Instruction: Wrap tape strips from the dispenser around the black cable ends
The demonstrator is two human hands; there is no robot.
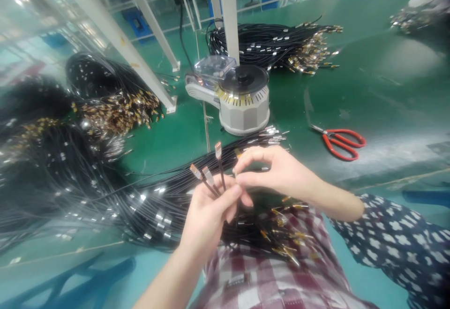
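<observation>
Several thin black cables with flat metal connector ends fan up out of my left hand, whose fingers are closed around them. My right hand is beside it, thumb and forefinger pinched at the left fingertips. A small pale piece shows at that pinch, too small to name. Beneath both hands lies a long bundle of black cables with silvery tags, its brass-coloured ends spilling over the lap on a red and white checked apron.
A white round tape dispenser with a black top stands beyond my hands. Red-handled scissors lie at right. More cable bundles sit at the back and left. White metal posts rise from the green table.
</observation>
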